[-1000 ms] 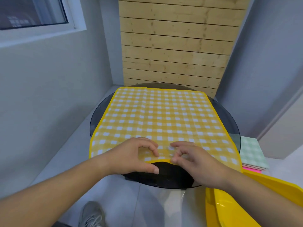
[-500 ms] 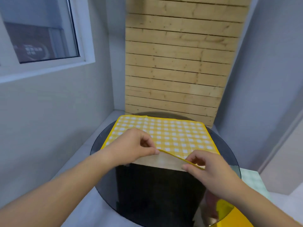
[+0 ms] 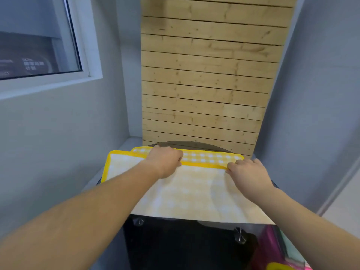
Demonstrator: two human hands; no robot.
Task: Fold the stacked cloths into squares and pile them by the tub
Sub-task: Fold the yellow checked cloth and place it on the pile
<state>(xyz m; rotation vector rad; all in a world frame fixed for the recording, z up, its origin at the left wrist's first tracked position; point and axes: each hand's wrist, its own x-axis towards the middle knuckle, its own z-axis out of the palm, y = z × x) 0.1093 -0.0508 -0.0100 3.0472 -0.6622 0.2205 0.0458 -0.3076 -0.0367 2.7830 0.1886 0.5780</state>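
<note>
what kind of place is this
Probably a small indoor corner of a home or studio: plain grey walls, a white-framed window, a pale wooden plank panel, and a round dark glass table bearing a yellow checked cloth.

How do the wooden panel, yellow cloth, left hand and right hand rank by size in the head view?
Largest: wooden panel.
Then: yellow cloth.
Last: left hand and right hand, which look alike, so unranked.
</note>
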